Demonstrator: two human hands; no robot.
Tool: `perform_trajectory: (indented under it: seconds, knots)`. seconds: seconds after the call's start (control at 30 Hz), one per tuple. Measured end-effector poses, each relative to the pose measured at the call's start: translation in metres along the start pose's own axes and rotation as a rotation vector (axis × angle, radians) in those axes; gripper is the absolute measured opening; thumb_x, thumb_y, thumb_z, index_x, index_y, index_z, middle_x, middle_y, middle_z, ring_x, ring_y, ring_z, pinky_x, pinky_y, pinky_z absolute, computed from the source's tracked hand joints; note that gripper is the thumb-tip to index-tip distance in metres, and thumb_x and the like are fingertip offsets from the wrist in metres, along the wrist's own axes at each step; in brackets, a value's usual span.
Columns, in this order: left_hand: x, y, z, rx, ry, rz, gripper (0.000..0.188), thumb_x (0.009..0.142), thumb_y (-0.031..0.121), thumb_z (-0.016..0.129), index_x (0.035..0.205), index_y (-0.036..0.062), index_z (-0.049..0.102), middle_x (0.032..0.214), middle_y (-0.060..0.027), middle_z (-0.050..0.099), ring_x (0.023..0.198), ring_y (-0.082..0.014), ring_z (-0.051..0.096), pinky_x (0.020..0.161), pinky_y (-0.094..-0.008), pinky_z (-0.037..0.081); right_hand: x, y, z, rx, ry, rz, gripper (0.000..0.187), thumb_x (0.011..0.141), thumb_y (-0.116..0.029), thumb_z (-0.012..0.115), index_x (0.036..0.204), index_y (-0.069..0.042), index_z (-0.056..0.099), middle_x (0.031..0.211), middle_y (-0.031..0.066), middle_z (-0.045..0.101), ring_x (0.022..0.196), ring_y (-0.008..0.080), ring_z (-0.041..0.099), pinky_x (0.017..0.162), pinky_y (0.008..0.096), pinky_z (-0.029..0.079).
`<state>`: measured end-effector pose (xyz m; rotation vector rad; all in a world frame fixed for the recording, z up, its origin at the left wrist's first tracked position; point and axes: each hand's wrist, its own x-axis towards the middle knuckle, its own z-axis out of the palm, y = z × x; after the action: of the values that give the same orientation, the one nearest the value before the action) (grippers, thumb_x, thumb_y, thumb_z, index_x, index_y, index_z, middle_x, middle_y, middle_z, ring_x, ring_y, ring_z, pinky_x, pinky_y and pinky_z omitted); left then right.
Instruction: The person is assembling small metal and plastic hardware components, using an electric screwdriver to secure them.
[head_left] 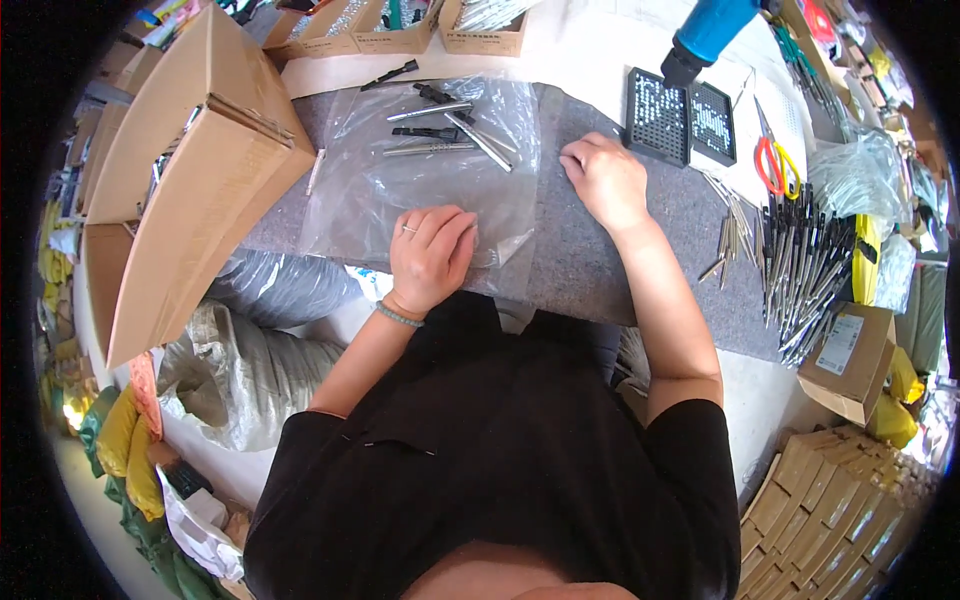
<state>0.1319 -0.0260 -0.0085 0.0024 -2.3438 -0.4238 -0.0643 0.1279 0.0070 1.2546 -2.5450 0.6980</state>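
My left hand (432,258) rests at the near edge of a clear plastic bag (400,205) lying flat on the grey mat. Its fingers are curled together, and whatever may be under them is hidden. On the far part of the bag lie several silver metal rods (483,143) and black clip-like pieces (428,132). My right hand (608,180) sits on the grey mat (585,260), with fingers bent inward and the palm hidden. Just beyond it is a black perforated tray (658,150) holding small silver parts. A blue power screwdriver (715,30) hangs above that tray.
An open cardboard box (215,170) leans at the left. Red-and-yellow-handled scissors (778,165) and a heap of black-ended silver rods (810,260) lie at the right, near a small carton (850,360). Compartment boxes (395,38) line the far edge.
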Motion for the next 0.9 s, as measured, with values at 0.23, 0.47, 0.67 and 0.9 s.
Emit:
perform_trajectory:
  seconds: [0.23, 0.47, 0.67, 0.9]
  knots:
    - [-0.002, 0.001, 0.002, -0.016, 0.012, -0.004, 0.022, 0.069, 0.005, 0.068, 0.091, 0.0057, 0.062, 0.09, -0.0054, 0.06, 0.081, -0.023, 0.057, 0.072, -0.0349, 0.043, 0.014, 0.001, -0.009, -0.107, -0.208, 0.043, 0.014, 0.074, -0.022, 0.062, 0.077, -0.008, 0.062, 0.082, 0.0094, 0.062, 0.08, 0.0268, 0.062, 0.069, 0.0394, 0.049]
    - [-0.002, 0.001, -0.001, -0.03, 0.006, -0.014, 0.021, 0.071, 0.006, 0.067, 0.091, 0.0056, 0.062, 0.09, -0.005, 0.059, 0.082, -0.0217, 0.057, 0.073, -0.0354, 0.043, 0.01, 0.095, -0.064, -0.131, 0.153, 0.49, 0.022, 0.08, -0.026, 0.059, 0.093, -0.008, 0.065, 0.09, 0.0139, 0.064, 0.082, 0.0305, 0.063, 0.069, 0.039, 0.05]
    - [-0.003, 0.0, -0.004, -0.03, 0.012, 0.01, 0.02, 0.072, 0.007, 0.067, 0.091, 0.0055, 0.063, 0.091, -0.0051, 0.059, 0.083, -0.0214, 0.057, 0.074, -0.0351, 0.043, 0.017, 0.043, -0.032, -0.437, 0.362, -0.043, 0.025, 0.082, -0.022, 0.06, 0.098, -0.003, 0.06, 0.09, 0.0125, 0.062, 0.079, 0.0286, 0.06, 0.071, 0.0366, 0.049]
    - [-0.003, 0.0, -0.003, -0.026, 0.027, 0.02, 0.018, 0.071, 0.008, 0.067, 0.089, 0.0056, 0.063, 0.091, -0.0053, 0.059, 0.083, -0.0216, 0.057, 0.074, -0.0344, 0.043, 0.074, -0.095, 0.037, 0.056, -0.167, -0.181, 0.077, 0.076, -0.039, 0.068, 0.134, 0.0, 0.034, 0.127, 0.0209, 0.048, 0.116, 0.035, 0.047, 0.099, 0.04, 0.036]
